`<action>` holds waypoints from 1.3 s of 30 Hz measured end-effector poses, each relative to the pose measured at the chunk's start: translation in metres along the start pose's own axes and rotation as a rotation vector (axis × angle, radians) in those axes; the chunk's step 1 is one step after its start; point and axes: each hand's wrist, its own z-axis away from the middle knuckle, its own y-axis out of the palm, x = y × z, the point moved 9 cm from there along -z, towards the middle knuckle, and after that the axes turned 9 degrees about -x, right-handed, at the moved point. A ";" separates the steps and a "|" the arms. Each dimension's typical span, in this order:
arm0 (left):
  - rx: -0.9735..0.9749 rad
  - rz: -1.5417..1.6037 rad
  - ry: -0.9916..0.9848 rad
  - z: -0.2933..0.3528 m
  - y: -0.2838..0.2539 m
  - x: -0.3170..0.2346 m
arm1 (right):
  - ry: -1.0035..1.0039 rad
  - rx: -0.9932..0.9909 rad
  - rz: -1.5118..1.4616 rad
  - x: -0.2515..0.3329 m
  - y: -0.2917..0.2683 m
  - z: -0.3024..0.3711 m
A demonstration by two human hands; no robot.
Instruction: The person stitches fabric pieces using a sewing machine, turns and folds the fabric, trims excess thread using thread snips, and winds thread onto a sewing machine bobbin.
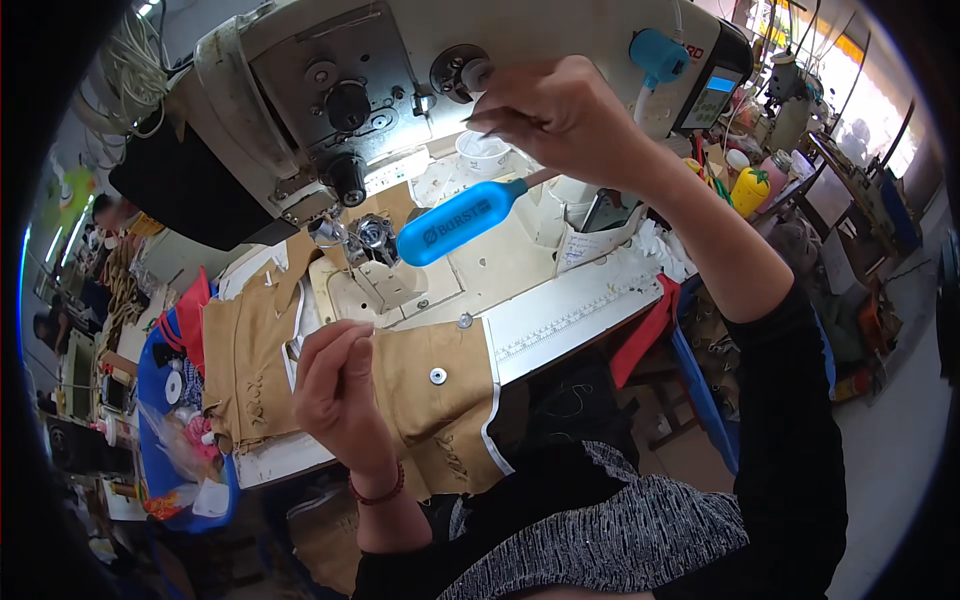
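My right hand (570, 115) is raised to the front of the white sewing machine (570, 40), its fingers pinched together beside a round knob (460, 72). Whatever lies between those fingertips is too small or hidden to make out. Lower down, my left hand (345, 395) hovers over tan cloth (400, 350), thumb and fingers drawn together; I cannot make out anything in them. White-edged tan pieces lie on the machine bed (440, 290). A small round metal piece (438, 376) rests on the cloth, and another small metal piece (465, 320) sits near its upper edge.
A blue oblong lamp head (458, 222) hangs over the bed below my right hand. A white cup (482, 152) and a holder with a phone (608, 212) stand behind. Left is a blue bin (160, 400) of odds and ends; right, a ruler strip (570, 325) marks the table edge.
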 end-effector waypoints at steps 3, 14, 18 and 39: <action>0.109 -0.174 0.118 0.003 0.021 -0.002 | 0.340 0.057 -0.206 -0.035 0.004 0.015; 0.187 -0.108 -0.043 0.007 0.024 -0.002 | 0.130 -0.223 0.190 -0.031 -0.036 -0.027; 0.205 -0.040 -0.070 0.008 0.024 0.000 | -0.120 -0.099 0.213 0.005 -0.009 -0.019; 0.200 -0.019 -0.074 0.009 0.019 0.004 | -0.142 0.025 0.401 0.016 0.004 -0.016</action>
